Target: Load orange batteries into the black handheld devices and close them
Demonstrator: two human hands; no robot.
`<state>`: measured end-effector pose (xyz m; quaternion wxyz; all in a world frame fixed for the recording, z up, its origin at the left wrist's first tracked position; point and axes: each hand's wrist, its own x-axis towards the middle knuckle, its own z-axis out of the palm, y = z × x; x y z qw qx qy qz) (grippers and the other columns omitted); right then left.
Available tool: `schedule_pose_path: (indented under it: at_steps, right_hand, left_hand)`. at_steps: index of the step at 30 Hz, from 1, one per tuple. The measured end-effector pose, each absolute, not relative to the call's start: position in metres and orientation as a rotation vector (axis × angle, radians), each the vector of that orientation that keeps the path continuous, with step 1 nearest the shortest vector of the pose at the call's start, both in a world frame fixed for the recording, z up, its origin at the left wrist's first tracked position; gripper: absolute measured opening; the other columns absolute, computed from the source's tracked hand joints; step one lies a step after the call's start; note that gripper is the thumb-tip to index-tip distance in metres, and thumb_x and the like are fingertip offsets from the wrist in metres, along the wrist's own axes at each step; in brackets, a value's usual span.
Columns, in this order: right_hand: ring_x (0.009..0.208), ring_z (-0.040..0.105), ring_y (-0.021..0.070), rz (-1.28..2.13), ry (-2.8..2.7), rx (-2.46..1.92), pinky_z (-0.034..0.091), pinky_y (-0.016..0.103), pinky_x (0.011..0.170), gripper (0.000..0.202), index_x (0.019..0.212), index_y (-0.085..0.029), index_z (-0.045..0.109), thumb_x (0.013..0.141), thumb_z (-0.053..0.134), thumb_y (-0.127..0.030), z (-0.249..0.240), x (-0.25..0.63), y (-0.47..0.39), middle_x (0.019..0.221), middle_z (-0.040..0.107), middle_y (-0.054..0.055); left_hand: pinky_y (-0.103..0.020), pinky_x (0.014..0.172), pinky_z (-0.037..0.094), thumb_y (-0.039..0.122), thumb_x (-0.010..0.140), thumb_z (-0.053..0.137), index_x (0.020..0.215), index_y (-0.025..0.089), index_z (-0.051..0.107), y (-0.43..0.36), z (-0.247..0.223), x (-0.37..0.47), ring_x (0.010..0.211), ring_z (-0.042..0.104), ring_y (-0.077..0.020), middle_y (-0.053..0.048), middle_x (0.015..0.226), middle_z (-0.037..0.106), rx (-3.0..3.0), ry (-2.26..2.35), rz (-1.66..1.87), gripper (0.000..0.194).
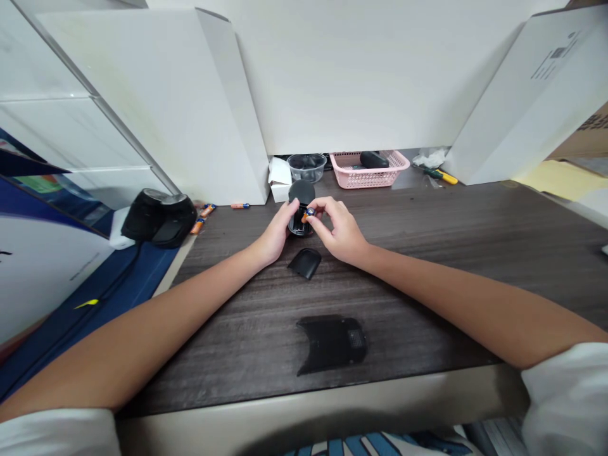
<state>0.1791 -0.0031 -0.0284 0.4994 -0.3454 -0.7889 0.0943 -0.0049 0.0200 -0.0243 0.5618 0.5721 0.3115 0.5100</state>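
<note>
1 black device (301,192), open, gripped in the left hand (274,238) over the table (427,247). 1 orange-and-blue battery (310,213), pinched by the right hand (342,232) at the device's open compartment. 1 small black cover (306,262), nearer the person. 1 larger black cover (332,345), near the table's front edge.

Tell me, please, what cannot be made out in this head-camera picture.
Black device, inside: head view, partly covered by the right hand and its battery.
Left hand, most fingers: head view, behind the device.
White panel at right, lettering: head view, too small.
Pale object, far right: head view, cut off by the picture's edge.
</note>
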Motion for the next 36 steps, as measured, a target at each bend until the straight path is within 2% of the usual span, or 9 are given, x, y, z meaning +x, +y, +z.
schedule_pose_path:
  at_steps: [4, 7, 11, 14, 17, 21, 25, 29, 36]
  right_hand:
    - [0.093, 0.063, 0.0237, 0.079, -1.959, -0.885, 0.041, 0.04, 0.089, 0.012, 0.111, -0.024, 0.065, 0.108, 0.063, -0.035, -0.028, 0.178, -0.003, 0.096, 0.07, 0.003]
    - [0.095, 0.063, 0.0241, 0.038, -1.932, -0.959, 0.04, 0.04, 0.088, 0.013, 0.11, -0.023, 0.067, 0.107, 0.066, -0.036, -0.028, 0.179, -0.002, 0.095, 0.067, 0.003]
    - [0.1, 0.066, 0.0243, 0.116, -1.87, -1.068, 0.044, 0.041, 0.095, 0.022, 0.123, -0.023, 0.064, 0.106, 0.064, -0.037, -0.03, 0.18, 0.002, 0.108, 0.07, 0.005]
    - [0.115, 0.065, 0.0292, 0.169, -1.883, -1.219, 0.045, 0.046, 0.103, 0.026, 0.127, -0.021, 0.064, 0.104, 0.063, -0.035, -0.035, 0.18, 0.008, 0.124, 0.069, 0.01]
    - [0.129, 0.061, 0.0347, 0.224, -1.96, -1.345, 0.046, 0.053, 0.109, 0.037, 0.137, -0.021, 0.062, 0.103, 0.063, -0.035, -0.039, 0.179, 0.013, 0.139, 0.066, 0.014]
    - [0.141, 0.056, 0.0349, 0.239, -2.068, -1.33, 0.045, 0.055, 0.116, 0.044, 0.146, -0.022, 0.06, 0.103, 0.061, -0.034, -0.04, 0.178, 0.014, 0.153, 0.062, 0.014]
    - [0.153, 0.048, 0.0341, 0.279, -2.115, -1.295, 0.042, 0.056, 0.122, 0.05, 0.151, -0.022, 0.057, 0.103, 0.062, -0.034, -0.04, 0.178, 0.015, 0.167, 0.052, 0.014]
    - [0.155, 0.046, 0.0343, 0.292, -2.137, -1.264, 0.04, 0.057, 0.124, 0.052, 0.152, -0.021, 0.057, 0.103, 0.062, -0.035, -0.042, 0.179, 0.016, 0.168, 0.052, 0.014]
    - [0.154, 0.048, 0.0356, 0.297, -2.13, -1.262, 0.04, 0.058, 0.124, 0.052, 0.151, -0.02, 0.058, 0.102, 0.063, -0.036, -0.043, 0.179, 0.016, 0.167, 0.053, 0.015]
  left_hand:
    - [-0.035, 0.106, 0.05, 0.056, 0.097, 0.075, 0.113, 0.019, 0.072, 0.018, -0.025, -0.006, 0.116, 0.067, -0.0243, -0.005, 0.112, 0.075, 1.506, 0.768, 1.19, 0.041]
    - [-0.033, 0.091, 0.055, 0.057, 0.096, 0.076, 0.109, 0.019, 0.07, 0.017, -0.025, -0.006, 0.099, 0.068, -0.0212, -0.004, 0.1, 0.072, 1.484, 0.851, 1.202, 0.04]
    - [-0.029, 0.064, 0.056, 0.064, 0.096, 0.073, 0.105, 0.021, 0.065, 0.022, -0.027, -0.007, 0.074, 0.066, -0.0168, -0.002, 0.089, 0.068, 1.285, 0.95, 1.314, 0.045]
    - [-0.027, 0.06, 0.054, 0.064, 0.096, 0.074, 0.108, 0.021, 0.058, 0.03, -0.029, -0.011, 0.07, 0.068, -0.0161, -0.004, 0.091, 0.073, 1.22, 1.042, 1.443, 0.047]
    - [-0.03, 0.07, 0.06, 0.06, 0.095, 0.077, 0.112, 0.021, 0.057, 0.038, -0.031, -0.015, 0.081, 0.075, -0.0189, -0.006, 0.095, 0.076, 1.222, 1.102, 1.573, 0.047]
    - [-0.033, 0.085, 0.062, 0.059, 0.097, 0.075, 0.112, 0.021, 0.058, 0.042, -0.032, -0.017, 0.096, 0.077, -0.0214, -0.007, 0.103, 0.078, 1.388, 1.115, 1.603, 0.044]
    - [-0.033, 0.077, 0.061, 0.052, 0.099, 0.071, 0.11, 0.02, 0.059, 0.04, -0.029, -0.015, 0.083, 0.076, -0.0201, -0.007, 0.097, 0.078, 1.382, 1.118, 1.548, 0.035]
    - [-0.033, 0.074, 0.059, 0.037, 0.095, 0.071, 0.109, 0.02, 0.058, 0.039, -0.029, -0.016, 0.075, 0.072, -0.018, -0.005, 0.096, 0.077, 1.397, 1.13, 1.528, 0.026]
    - [-0.04, 0.107, 0.051, 0.043, 0.088, 0.082, 0.122, 0.02, 0.058, 0.05, -0.042, -0.023, 0.113, 0.069, -0.0245, -0.006, 0.114, 0.071, 1.598, 1.157, 1.45, 0.047]
